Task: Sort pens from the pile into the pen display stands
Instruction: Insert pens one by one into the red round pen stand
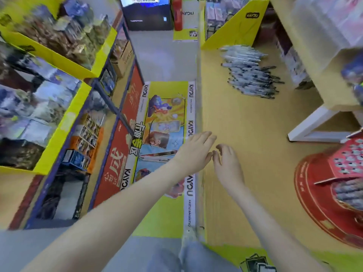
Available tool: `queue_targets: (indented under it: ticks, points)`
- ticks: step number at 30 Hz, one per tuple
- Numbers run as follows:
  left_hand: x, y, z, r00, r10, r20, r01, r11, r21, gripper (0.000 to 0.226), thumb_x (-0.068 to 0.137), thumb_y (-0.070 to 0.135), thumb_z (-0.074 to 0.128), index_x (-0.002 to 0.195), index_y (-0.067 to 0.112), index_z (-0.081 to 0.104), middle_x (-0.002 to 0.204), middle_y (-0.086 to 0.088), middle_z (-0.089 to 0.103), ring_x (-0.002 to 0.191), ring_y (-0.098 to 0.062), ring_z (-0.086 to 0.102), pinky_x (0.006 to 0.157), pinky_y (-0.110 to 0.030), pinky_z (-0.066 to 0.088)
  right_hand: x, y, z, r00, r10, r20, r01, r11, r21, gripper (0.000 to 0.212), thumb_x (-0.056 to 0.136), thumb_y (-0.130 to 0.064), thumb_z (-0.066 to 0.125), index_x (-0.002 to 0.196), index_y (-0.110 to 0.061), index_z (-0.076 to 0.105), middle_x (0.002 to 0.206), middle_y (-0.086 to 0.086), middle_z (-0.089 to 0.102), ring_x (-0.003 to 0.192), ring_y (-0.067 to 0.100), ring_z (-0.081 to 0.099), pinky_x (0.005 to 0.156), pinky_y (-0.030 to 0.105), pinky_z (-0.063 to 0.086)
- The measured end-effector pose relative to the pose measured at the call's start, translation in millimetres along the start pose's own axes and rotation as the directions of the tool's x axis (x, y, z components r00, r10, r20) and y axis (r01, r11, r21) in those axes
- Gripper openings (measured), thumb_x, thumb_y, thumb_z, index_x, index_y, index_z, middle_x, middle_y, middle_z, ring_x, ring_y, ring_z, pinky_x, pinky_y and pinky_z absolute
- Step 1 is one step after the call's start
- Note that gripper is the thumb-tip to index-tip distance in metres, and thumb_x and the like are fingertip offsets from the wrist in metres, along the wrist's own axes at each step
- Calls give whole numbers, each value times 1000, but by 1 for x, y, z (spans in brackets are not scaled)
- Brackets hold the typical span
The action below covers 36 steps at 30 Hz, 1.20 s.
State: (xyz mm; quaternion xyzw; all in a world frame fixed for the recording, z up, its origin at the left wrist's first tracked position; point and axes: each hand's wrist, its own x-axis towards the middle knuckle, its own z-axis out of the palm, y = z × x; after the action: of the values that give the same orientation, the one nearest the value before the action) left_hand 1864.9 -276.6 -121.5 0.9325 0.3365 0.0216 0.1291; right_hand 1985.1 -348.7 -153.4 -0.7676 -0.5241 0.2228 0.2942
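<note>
A: What is shown in the head view?

B: A wooden table (pixel 245 118) is seen from above. Both bare forearms are stretched out toward its near left part.

A: How are the hands held?

B: The left hand (pixel 194 150) is held flat above the table's left edge, with the fingers straight and loosely together and nothing in it. The right hand (pixel 227 163) is seen just beside it, with the fingers loosely curled downward and nothing gripped. Whether the two hands touch, or whether either rests on the wood, cannot be told.

A: Where are the pens found?

B: The pile of pens (pixel 251 73) is laid on the far part of the table, well apart from both hands. Its dark and pale barrels are stacked roughly parallel and are blurred. A red pen display stand (pixel 322 185) is set at the table's right edge, and pens are seen in it.

A: What else is placed around?

B: A yellow cardboard display (pixel 237 28) is stood behind the pile, and a white shelf leg (pixel 308 122) is seen to the right. A printed yellow banner (pixel 167 124) is seen left of the table's edge. Further left, shelves with yellow trays (pixel 59 55) are filled with boxed goods. A red fire extinguisher (pixel 177 14) is stood at the far end.
</note>
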Motion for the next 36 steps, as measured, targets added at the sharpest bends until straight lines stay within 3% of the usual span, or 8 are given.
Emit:
queue_targets:
  ticks: [5,8,11,17,26,31,36]
  points:
    - [39,-53,-20,986,166,11,-166,986,20,52,89,32,42,126,-2,56,126,-22,59,112,-36,61,91,-43,50,37,-22,23,987,150,-53,-151,989,-14,32,98,-20,44,123,-1,51,123,11,55,119,27,45,93,32,37]
    - [75,-91,-30,956,289,56,-291,956,43,53,98,27,47,143,0,38,146,-21,41,130,-36,45,104,-44,38,65,-25,40,958,261,-119,-265,964,-24,33,98,-20,44,125,-2,50,126,10,53,122,25,43,97,31,36]
    - [108,-128,-41,930,338,142,-353,931,97,57,103,32,37,151,8,19,157,-14,21,140,-30,29,110,-38,26,89,-34,52,885,418,-208,-423,906,18,35,99,-22,43,128,-3,49,130,10,52,124,24,41,98,30,33]
    - [185,-170,-66,888,417,195,-439,894,84,58,103,37,34,151,11,16,158,-12,18,142,-29,23,114,-39,25,126,-47,60,721,633,-280,-621,771,144,43,100,-30,39,137,-7,40,139,8,44,131,23,37,104,31,32]
    - [320,-191,-50,870,405,280,-431,902,35,60,102,42,36,152,15,16,158,-15,18,143,-31,23,112,-42,27,221,2,41,524,803,-285,-718,596,360,53,100,-29,39,147,-8,25,150,13,30,138,28,26,111,38,26]
    - [398,-180,-41,836,405,370,-449,893,39,62,101,46,32,153,18,11,158,-14,15,142,-32,22,113,-43,26,294,37,13,424,862,-278,-729,507,460,55,100,-27,41,147,-4,24,149,17,31,137,31,28,109,38,26]
    - [465,-148,-26,783,428,451,-493,870,31,70,99,55,28,154,22,0,161,-14,3,146,-33,10,116,-45,15,338,62,-8,290,927,-237,-744,374,554,57,101,-28,36,150,-9,14,155,12,16,142,27,15,110,34,21]
